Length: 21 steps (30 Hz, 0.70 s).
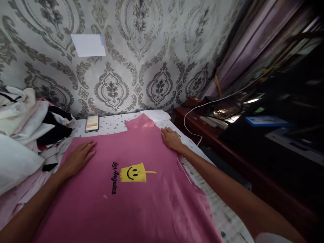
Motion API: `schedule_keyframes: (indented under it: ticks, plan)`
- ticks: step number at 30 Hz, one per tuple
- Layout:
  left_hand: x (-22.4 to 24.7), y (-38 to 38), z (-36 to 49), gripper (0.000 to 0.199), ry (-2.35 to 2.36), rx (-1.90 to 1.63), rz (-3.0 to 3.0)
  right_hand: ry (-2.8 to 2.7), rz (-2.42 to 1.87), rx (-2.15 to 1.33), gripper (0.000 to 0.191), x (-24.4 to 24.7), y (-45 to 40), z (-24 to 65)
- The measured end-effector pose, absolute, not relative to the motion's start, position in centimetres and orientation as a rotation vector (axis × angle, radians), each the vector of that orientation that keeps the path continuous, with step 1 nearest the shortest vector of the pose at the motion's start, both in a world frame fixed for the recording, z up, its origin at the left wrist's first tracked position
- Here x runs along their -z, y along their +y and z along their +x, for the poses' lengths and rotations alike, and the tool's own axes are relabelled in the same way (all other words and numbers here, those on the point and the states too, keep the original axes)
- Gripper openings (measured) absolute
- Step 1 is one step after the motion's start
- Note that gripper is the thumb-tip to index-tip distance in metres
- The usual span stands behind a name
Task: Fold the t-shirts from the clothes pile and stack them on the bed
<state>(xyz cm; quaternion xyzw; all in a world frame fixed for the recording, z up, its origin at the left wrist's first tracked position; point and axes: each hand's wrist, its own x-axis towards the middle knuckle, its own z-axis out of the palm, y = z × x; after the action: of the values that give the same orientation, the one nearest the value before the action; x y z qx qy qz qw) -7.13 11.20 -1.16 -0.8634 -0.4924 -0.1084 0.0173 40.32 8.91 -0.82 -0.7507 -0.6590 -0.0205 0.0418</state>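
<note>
A pink shirt [101, 209] lies spread out sideways on a white patterned sheet [113, 125]. Its print is a yellow smiling cup with a straw beside the words "Los Angeles". On the shirt's far left part rests my left hand [79, 158], flat with its fingers extended. My right hand [171, 138] lies on the shirt's edge near the neck and the upper sleeve, palm down, fingers stretched out. Neither hand grips anything that I can see.
Piled clothes [22, 125] are at the left. A small blurred card-like item [92, 123] lies by the wall. Folded white cloth [157, 115] sits beyond the sleeve. A dark red desk [210, 130] with a white cable [215, 101] stands at the right.
</note>
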Motion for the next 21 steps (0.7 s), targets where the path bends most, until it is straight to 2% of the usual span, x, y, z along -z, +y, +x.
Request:
schedule_keyframes:
  ticks: [3, 8, 12, 17, 21]
  plan:
    - [1.7, 11.9, -8.7, 0.062, -1.619, 0.224, -2.616, -1.967, -2.292, 0.124, 0.050, 0.4, 8.0, 38.9]
    - [1.5, 12.6, -10.6, 0.060, -1.678, 0.137, -2.542, -2.347, -1.779, -0.034, 0.058, 1.2, 5.3, 36.9]
    - [0.7, 12.2, -11.2, 0.060, -1.734, 0.140, -2.506, -2.266, -1.987, -0.127, 0.059, 1.2, 4.2, 38.9]
    - [-1.1, 9.5, -9.2, 0.052, -1.697, 0.301, -2.335, -1.979, -2.277, -0.004, 0.051, 0.0, 2.2, 40.8]
    - [-1.4, 5.0, -4.5, 0.063, -1.600, 0.302, -2.590, -2.084, -2.053, 0.005, 0.057, -0.2, -2.5, 36.4]
